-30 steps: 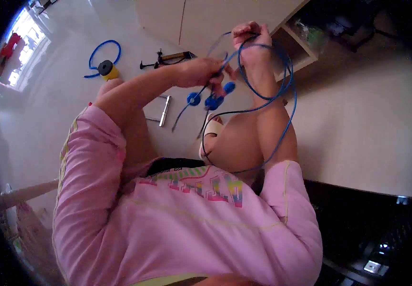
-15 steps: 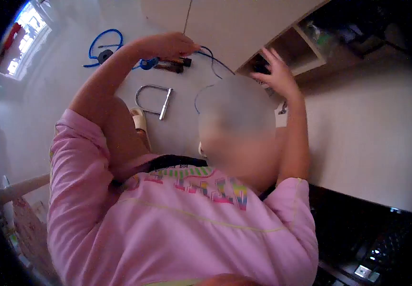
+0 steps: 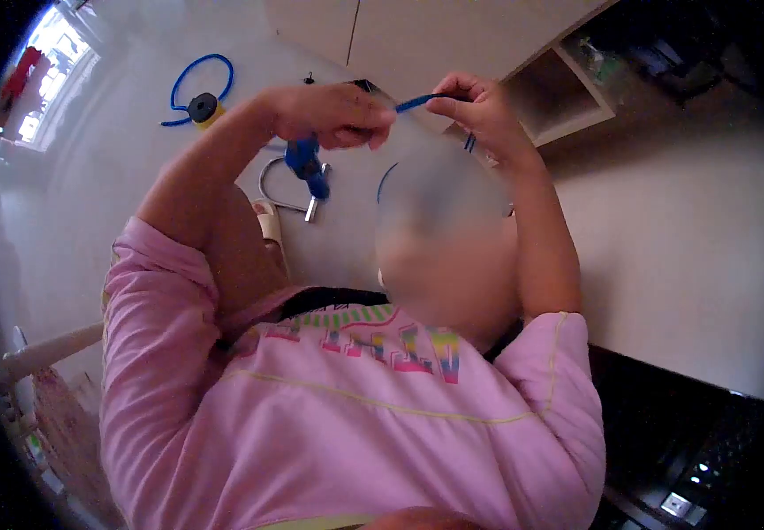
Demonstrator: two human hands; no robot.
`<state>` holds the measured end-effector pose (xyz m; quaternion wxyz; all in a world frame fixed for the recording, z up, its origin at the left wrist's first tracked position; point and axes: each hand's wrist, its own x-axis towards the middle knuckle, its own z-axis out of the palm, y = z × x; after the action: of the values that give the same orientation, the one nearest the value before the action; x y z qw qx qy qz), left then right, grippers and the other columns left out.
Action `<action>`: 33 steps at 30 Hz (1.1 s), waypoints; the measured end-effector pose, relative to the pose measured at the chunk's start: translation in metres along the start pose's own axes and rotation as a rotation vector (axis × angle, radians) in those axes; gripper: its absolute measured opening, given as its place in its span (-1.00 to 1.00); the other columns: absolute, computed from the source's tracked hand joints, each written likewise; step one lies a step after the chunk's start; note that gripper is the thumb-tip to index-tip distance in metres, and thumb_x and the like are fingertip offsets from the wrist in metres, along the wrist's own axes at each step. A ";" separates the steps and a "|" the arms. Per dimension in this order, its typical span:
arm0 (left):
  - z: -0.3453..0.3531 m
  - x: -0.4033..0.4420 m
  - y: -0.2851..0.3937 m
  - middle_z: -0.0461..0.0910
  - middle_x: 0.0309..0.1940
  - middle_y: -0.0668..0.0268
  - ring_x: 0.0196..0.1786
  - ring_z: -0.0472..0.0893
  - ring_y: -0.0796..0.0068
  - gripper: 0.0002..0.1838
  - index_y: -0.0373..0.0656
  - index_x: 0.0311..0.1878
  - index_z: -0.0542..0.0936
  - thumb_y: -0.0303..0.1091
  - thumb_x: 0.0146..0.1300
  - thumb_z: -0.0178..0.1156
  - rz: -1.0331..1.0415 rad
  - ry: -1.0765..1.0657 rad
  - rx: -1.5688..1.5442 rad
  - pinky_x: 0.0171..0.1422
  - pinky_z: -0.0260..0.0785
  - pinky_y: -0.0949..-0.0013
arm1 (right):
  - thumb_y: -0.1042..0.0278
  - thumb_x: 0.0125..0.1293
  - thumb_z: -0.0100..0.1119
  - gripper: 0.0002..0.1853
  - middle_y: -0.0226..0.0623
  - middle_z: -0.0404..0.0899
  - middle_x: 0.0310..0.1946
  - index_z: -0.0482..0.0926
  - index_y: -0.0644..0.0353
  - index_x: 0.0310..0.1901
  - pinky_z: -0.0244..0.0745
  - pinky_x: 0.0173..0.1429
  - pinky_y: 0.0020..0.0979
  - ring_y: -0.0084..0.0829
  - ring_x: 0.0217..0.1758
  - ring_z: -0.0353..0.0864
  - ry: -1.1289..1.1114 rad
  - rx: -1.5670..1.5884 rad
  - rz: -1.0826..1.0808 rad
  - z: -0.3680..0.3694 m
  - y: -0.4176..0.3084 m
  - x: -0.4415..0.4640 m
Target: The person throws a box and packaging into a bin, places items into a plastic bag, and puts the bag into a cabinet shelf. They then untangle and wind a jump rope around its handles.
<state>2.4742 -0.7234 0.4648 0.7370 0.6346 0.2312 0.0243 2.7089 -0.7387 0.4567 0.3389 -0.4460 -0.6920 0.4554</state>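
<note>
A blue cord [image 3: 416, 102] stretches between my two hands above the floor. My left hand [image 3: 333, 117] is closed around it, the fingers curled. My right hand [image 3: 477, 108] pinches the same cord between thumb and fingers, and part of it hangs below that hand. Under my left hand is a blurred blue object [image 3: 306, 166]; its kind and whether the hand holds it are unclear. Just beneath, a silver U-shaped lock [image 3: 310, 208] lies on the floor, partly covered by the blue object.
A black and yellow spool-like roll [image 3: 203, 109] lies at the left beside a loop of blue cord [image 3: 202, 58]. An open cabinet compartment [image 3: 567, 95] is on the right, past my right hand. A pale panel [image 3: 673, 256] runs along the right side. A slipper [image 3: 269, 223] shows below.
My right hand has closed on the cord; it was open and apart before. My left hand has moved slightly right and down, and the blue object now hangs lower, in front of the lock.
</note>
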 end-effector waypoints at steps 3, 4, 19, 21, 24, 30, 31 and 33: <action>0.007 -0.005 0.003 0.11 -0.79 0.58 -0.74 0.07 0.81 -0.74 -0.15 -0.38 0.38 -0.19 0.31 -0.14 0.112 -0.217 -0.283 -0.71 -0.15 0.66 | 0.12 0.07 0.21 -0.74 -0.59 0.31 -0.66 0.51 0.14 -0.48 0.11 -0.56 -0.62 -0.74 -0.61 0.21 0.032 0.072 -0.078 0.000 0.010 0.002; 0.002 -0.008 0.005 0.12 -0.78 0.57 -0.74 0.08 0.80 -0.76 -0.17 -0.38 0.38 -0.23 0.31 -0.15 0.221 -0.258 -0.483 -0.71 -0.15 0.66 | 0.09 0.09 0.19 -0.73 -0.59 0.31 -0.66 0.51 0.14 -0.48 0.12 -0.56 -0.63 -0.73 -0.60 0.22 0.035 0.187 -0.053 0.006 0.013 0.005; -0.087 0.001 0.006 0.34 -0.52 0.37 -0.46 0.29 0.56 -0.83 -0.27 -0.21 0.41 -0.35 0.25 -0.05 1.036 0.678 -0.753 -0.33 0.18 0.52 | 0.17 0.26 -0.10 -0.78 -0.31 0.50 -0.41 0.40 0.14 -0.28 0.37 -0.25 -0.43 -0.48 -0.44 0.47 -0.532 -0.328 -0.019 0.115 0.038 -0.025; -0.078 0.007 0.007 0.41 -0.49 0.36 -0.46 0.31 0.60 -0.71 -0.22 -0.21 0.43 -0.18 0.30 -0.12 0.715 0.996 -0.107 -0.34 0.19 0.54 | 0.16 0.26 -0.07 -0.78 -0.40 0.46 -0.50 0.40 0.14 -0.28 0.34 -0.37 -0.48 -0.53 -0.55 0.40 -0.511 -0.300 0.165 0.104 0.022 -0.011; -0.052 0.005 0.006 0.46 -0.56 0.41 -0.52 0.24 0.65 -0.71 -0.21 -0.22 0.45 -0.23 0.33 -0.21 0.292 0.698 0.357 -0.39 0.14 0.59 | 0.15 0.22 -0.02 -0.74 -0.42 0.38 -0.64 0.49 0.20 -0.35 0.23 -0.47 -0.49 -0.60 -0.56 0.30 -0.138 -0.071 0.101 0.055 0.013 0.006; 0.004 0.009 0.008 0.32 -0.73 0.46 -0.63 0.16 0.66 -0.57 -0.21 -0.36 0.49 -0.10 0.34 -0.27 -0.016 0.239 0.191 -0.51 0.06 0.57 | 0.29 0.10 0.19 -0.87 -0.60 0.36 -0.62 0.52 0.15 -0.45 0.03 -0.56 -0.70 -0.78 -0.60 0.20 0.119 0.062 0.062 0.020 0.014 0.010; 0.008 0.009 0.009 0.28 -0.76 0.47 -0.65 0.14 0.67 -0.55 -0.20 -0.41 0.48 -0.08 0.34 -0.27 -0.053 0.164 0.150 -0.52 0.05 0.57 | 0.30 0.07 0.22 -0.87 -0.60 0.36 -0.63 0.52 0.14 -0.45 0.03 -0.56 -0.70 -0.78 -0.60 0.21 0.133 0.084 0.017 0.018 0.017 0.010; 0.014 0.009 0.007 0.20 -0.79 0.49 -0.65 0.13 0.67 -0.54 -0.15 -0.51 0.42 -0.04 0.33 -0.27 -0.065 0.056 0.126 -0.52 0.02 0.56 | 0.29 0.03 0.26 -0.85 -0.60 0.37 -0.63 0.52 0.14 -0.46 0.07 -0.55 -0.69 -0.78 -0.59 0.22 0.114 0.050 -0.040 0.015 0.018 0.005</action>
<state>2.4891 -0.7319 0.4700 0.6893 0.6709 0.2734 0.0034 2.6998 -0.7356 0.4346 0.3979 -0.4485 -0.6688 0.4395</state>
